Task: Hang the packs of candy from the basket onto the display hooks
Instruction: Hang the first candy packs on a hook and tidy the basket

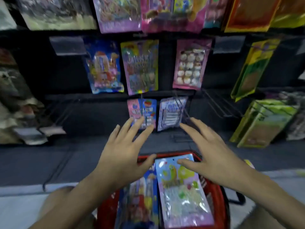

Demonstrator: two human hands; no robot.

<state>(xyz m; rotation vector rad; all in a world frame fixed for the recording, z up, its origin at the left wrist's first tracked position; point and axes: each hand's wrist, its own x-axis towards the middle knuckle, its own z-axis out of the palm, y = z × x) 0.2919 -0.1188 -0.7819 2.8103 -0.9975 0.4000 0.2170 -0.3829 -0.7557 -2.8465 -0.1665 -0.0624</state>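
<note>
Red plastic forms the basket (217, 199) at the lower middle of the frame; two packs of candy lie in it side by side; the pale pack (181, 192), light blue and pink with green and yellow figures, is on the right, and the dark blue pack (142, 195) is on the left, partly covered by the left forearm. Both hands are above the basket with fingers spread wide and straight, gripping nothing. The left hand (122, 156) is at the centre of the frame, its fingertips overlapping the lower edge of the small pink and blue pack (143, 111) that hangs on the bottom row of the display; whether they touch it cannot be told through the blur. The right hand (214, 156) is just right of centre; its thumb lies over the top edge of the pale pack, and its longest fingers point up toward the lilac pack (171, 113), which hangs just beside the small pink and blue pack. Bare wire hooks (219, 104) jut out to the right of the lilac pack. On the row above hang three larger packs, well apart from the hands: a blue hanging pack (104, 66), a yellow and purple pack (140, 66) and a pink pack (191, 63) showing rows of white sweets. Green and yellow packs (264, 123) crowd the right edge of the frame; more bright packs line the top edge, all blurred.
</note>
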